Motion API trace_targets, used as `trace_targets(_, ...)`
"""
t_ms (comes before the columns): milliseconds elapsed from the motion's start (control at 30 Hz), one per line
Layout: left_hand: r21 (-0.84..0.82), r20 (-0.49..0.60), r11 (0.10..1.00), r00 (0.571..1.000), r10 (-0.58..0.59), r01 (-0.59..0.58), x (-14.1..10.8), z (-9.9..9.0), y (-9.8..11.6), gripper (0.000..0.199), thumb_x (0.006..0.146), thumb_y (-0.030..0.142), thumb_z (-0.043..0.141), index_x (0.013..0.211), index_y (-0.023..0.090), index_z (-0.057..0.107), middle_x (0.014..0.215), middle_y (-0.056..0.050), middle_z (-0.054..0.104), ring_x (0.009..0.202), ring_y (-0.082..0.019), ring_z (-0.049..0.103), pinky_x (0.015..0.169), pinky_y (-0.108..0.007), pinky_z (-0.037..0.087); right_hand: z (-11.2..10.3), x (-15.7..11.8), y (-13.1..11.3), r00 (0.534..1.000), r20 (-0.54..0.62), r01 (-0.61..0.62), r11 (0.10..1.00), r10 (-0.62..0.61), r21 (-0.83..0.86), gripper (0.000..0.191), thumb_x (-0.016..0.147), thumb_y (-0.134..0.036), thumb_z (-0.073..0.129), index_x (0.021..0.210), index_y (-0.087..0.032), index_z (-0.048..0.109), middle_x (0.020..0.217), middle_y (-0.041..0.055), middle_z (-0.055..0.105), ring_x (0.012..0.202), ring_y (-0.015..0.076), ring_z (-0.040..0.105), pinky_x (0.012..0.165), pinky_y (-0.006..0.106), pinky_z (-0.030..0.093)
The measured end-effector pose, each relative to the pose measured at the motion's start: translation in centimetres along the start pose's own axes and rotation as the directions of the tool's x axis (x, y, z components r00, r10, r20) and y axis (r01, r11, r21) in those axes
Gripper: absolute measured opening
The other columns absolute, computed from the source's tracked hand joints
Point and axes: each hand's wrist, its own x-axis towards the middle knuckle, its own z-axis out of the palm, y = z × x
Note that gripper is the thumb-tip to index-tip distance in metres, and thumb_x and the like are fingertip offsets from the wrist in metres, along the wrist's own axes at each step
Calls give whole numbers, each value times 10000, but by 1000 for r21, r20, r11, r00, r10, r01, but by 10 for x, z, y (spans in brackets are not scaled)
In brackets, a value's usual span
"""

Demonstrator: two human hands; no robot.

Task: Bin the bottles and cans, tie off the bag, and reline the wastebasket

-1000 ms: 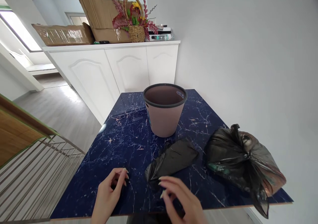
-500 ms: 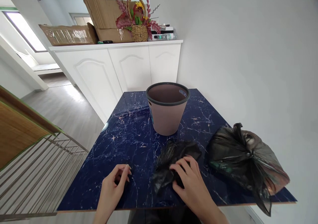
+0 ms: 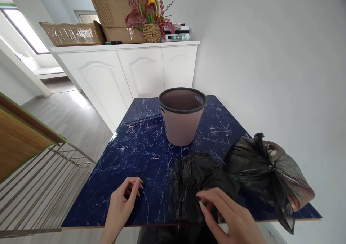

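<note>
My right hand (image 3: 229, 213) pinches a crumpled black plastic bag (image 3: 189, 179) between thumb and fingertips at the table's front edge. The bag lies loosely spread on the dark blue marbled table (image 3: 146, 150). My left hand (image 3: 123, 200) rests on the table further left, fingers curled and thumb tip against the forefinger, with nothing visible in it. Beyond the bag stands an upright pinkish-brown trash bin (image 3: 181, 128) with a dark rim, and no liner shows in it. At the right lies a knotted, full black garbage bag (image 3: 251, 168), close beside the loose bag.
A white cabinet (image 3: 140, 71) stands behind the table, bearing cardboard boxes (image 3: 75, 35), a flower basket (image 3: 151, 33) and a clear bottle (image 3: 181, 37). A metal rack (image 3: 51, 186) is at the left. The white wall (image 3: 256, 56) runs along the right.
My right hand has moved right and toward me, drawing on the black bag. The bag has spread out wider and reaches nearer the full garbage bag. My left hand stays in place.
</note>
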Motion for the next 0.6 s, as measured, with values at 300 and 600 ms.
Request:
trace_targets(300, 1, -16, 1000, 1000, -1, 1, -2, 0, 9, 462, 983, 659, 595, 902, 227, 737, 771, -25, 756, 640, -178, 679, 652, -261, 544, 36, 16, 12, 941, 332, 1, 983, 60, -181, 442, 767, 15, 501, 1088, -261, 625, 1183, 46, 677, 747, 195, 738, 624, 300, 563)
trace_targets(600, 34, 10, 999, 1000, 3, -3, -2, 1, 3, 448, 1000, 642, 585, 921, 226, 733, 766, -13, 737, 643, -169, 665, 640, -247, 514, 15, -11, -5, 998, 61, 8, 983, -19, 182, 209, 901, -59, 432, 875, -265, 405, 897, 20, 516, 680, 173, 525, 602, 283, 393)
